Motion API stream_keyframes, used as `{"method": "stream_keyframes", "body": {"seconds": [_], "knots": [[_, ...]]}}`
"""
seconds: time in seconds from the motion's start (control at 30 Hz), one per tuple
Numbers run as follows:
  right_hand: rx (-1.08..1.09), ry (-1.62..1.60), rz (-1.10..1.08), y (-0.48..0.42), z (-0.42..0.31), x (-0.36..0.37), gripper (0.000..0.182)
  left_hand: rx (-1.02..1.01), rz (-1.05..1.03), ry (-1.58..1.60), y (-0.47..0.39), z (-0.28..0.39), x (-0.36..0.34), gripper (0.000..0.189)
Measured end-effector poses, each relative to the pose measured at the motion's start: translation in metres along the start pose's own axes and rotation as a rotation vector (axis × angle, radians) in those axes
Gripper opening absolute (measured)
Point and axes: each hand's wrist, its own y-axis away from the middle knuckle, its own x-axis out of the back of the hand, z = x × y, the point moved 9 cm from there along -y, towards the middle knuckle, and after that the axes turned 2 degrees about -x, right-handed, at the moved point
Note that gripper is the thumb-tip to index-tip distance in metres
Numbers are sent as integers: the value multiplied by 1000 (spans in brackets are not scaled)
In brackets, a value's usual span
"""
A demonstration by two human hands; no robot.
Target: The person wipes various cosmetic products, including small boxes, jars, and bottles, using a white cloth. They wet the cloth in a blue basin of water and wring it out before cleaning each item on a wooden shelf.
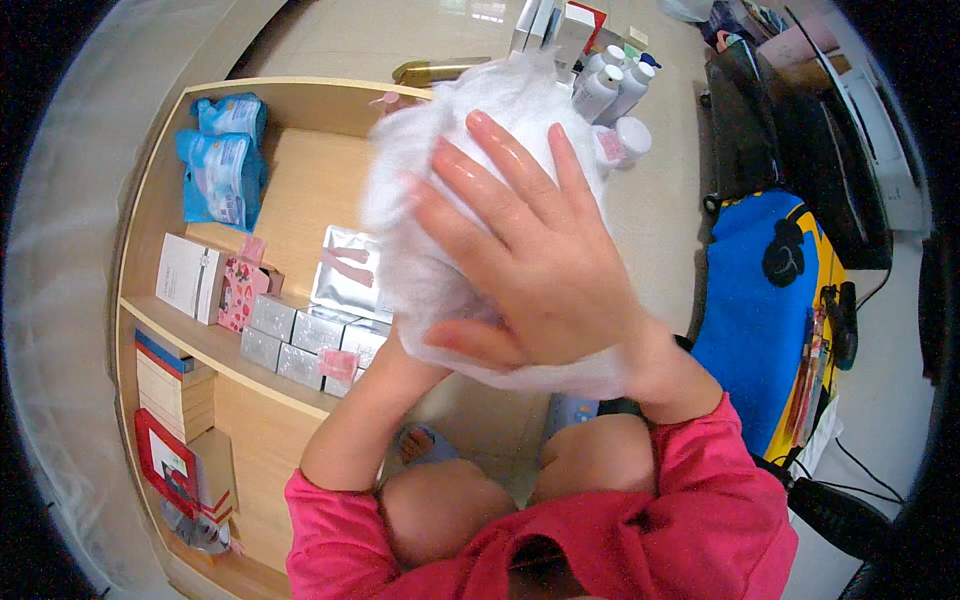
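A soft, fluffy white cloth (517,90) is held up in front of me above the floor. My right hand (525,247) lies across it with the back of the hand upward and the fingers spread apart. Wet-looking shine shows on several of its fingers. My left wrist (416,360) runs in under the cloth from the left. The left hand itself is covered by the cloth, so its fingers cannot be seen. Past the cloth's right edge stand white spray bottles (598,94) and a round white jar (634,137).
At left lies a wooden shelf unit (300,172) with blue pouches (225,180), silver boxes (296,345), a white box (187,277) and a silver foot-mask packet (346,270). A blue and yellow bag (750,300) stands at right near a black suitcase (750,120). Cables (862,469) trail at lower right.
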Motion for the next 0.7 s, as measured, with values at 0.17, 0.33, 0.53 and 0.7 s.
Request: {"method": "stream_keyframes", "body": {"seconds": [0.17,0.33,0.53,0.7], "knots": [[19,57,58,-12,-5,2,42,-40,66,14,3,1,1,73],[18,38,154,-12,6,2,36,-102,60,-11,-3,12,9,71],[54,-77,153,-15,20,3,35,-189,44,-78,-10,28,24,70],[-20,-433,74,-17,48,1,35,-95,95,52,-21,35,31,64]]}}
